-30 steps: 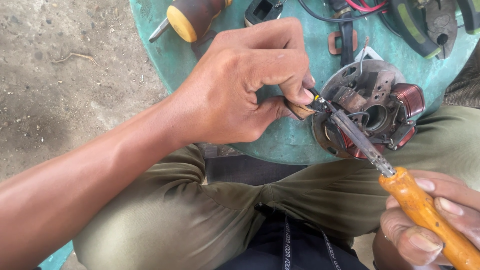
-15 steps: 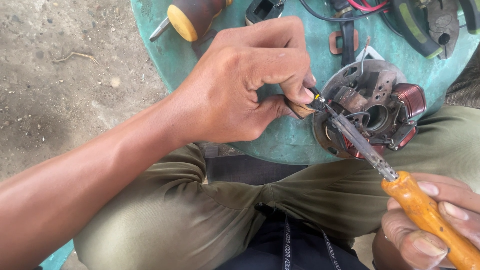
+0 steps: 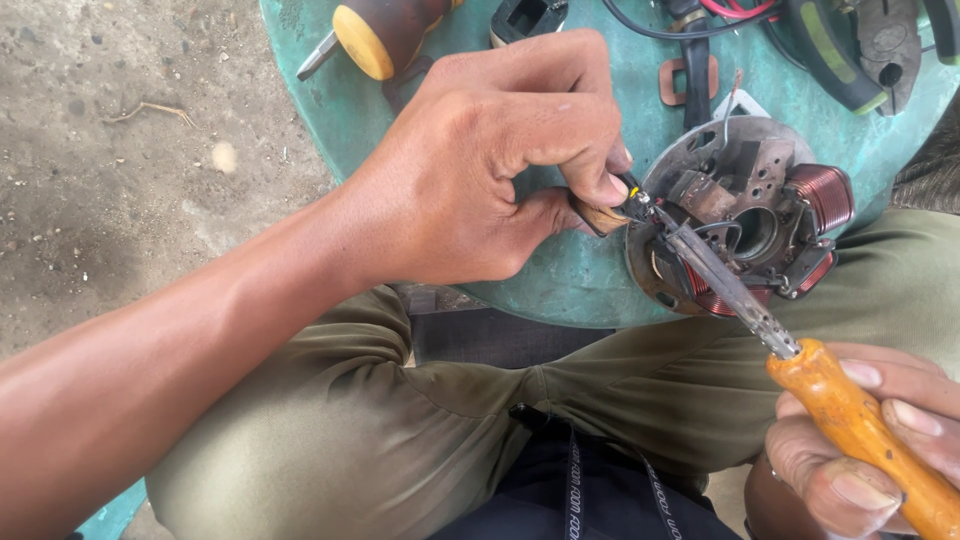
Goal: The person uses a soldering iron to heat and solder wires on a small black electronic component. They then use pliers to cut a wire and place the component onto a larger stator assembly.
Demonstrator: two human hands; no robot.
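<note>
My left hand [image 3: 480, 170] pinches a thin wire end [image 3: 630, 198] between thumb and forefinger at the left rim of a round metal stator plate [image 3: 745, 215] with copper coils. My right hand [image 3: 870, 450] grips the orange wooden handle of a soldering iron [image 3: 860, 425]. Its metal tip runs up and left to the spot where my left fingers hold the wire. The stator plate rests at the near edge of a green round table [image 3: 560, 280], just above my lap.
A screwdriver with a yellow and dark handle [image 3: 385, 35] lies at the table's far left. Pliers with green grips [image 3: 850, 50], cables and small parts crowd the far right. Bare concrete ground [image 3: 120, 150] lies to the left. My legs in olive trousers [image 3: 400, 420] fill the foreground.
My right hand and the soldering iron's handle have shifted slightly; the tip stays at the wire. My left hand keeps its pinch in the same place.
</note>
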